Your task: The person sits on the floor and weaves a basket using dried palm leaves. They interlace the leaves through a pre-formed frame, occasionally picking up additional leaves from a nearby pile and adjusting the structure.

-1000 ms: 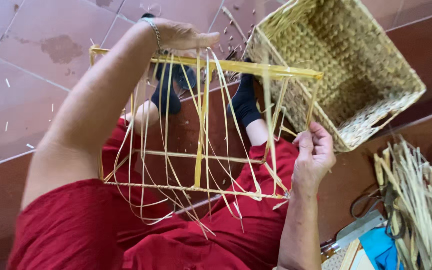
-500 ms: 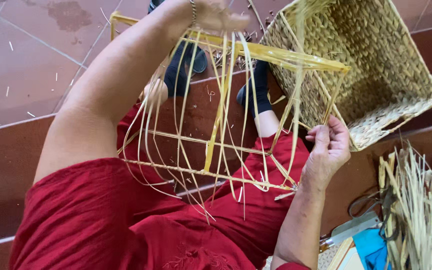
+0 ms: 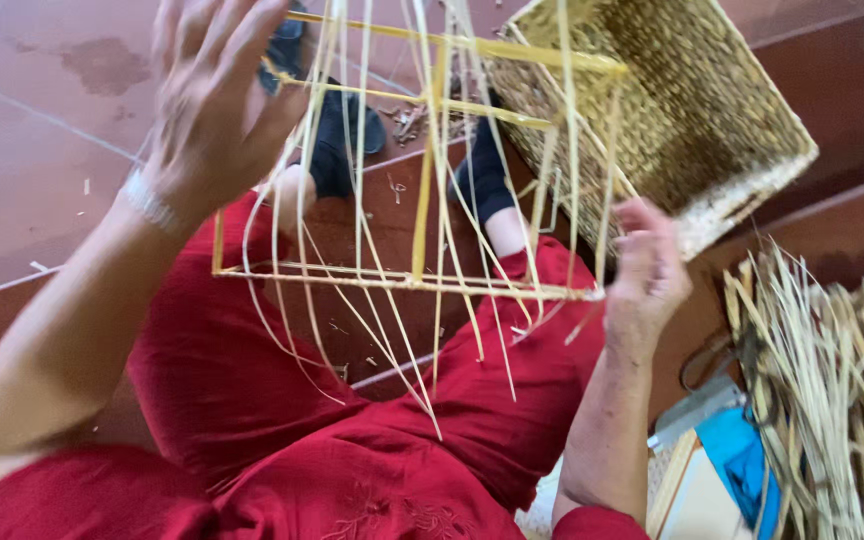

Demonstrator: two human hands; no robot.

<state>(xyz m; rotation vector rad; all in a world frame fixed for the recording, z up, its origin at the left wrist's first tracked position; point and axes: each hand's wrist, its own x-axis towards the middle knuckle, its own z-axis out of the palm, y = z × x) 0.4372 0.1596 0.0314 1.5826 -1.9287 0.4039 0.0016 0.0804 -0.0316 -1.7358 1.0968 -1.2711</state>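
Note:
A box-shaped frame of yellow rods [image 3: 422,190] hangs over my lap, with several loose pale straw strands trailing from it. My left hand [image 3: 214,95] is raised at the frame's upper left, fingers spread against the top rods and strands. My right hand [image 3: 645,275] grips the frame's lower right corner, fingers curled around the rod and strand ends. I sit on the floor in red clothing [image 3: 352,440], and my feet in dark socks [image 3: 337,135] show through the frame.
A woven straw basket [image 3: 692,120] lies tilted at the upper right behind the frame. A bundle of dried straw stalks [image 3: 822,370] lies at the right. Below it are a blue object [image 3: 742,465] and flat items. Straw scraps dot the reddish tile floor [image 3: 42,130].
The frame has come closer to the camera and tilted. My left hand has slid from the top rod to the upper left with its fingers spread. My right hand stays at the lower right corner.

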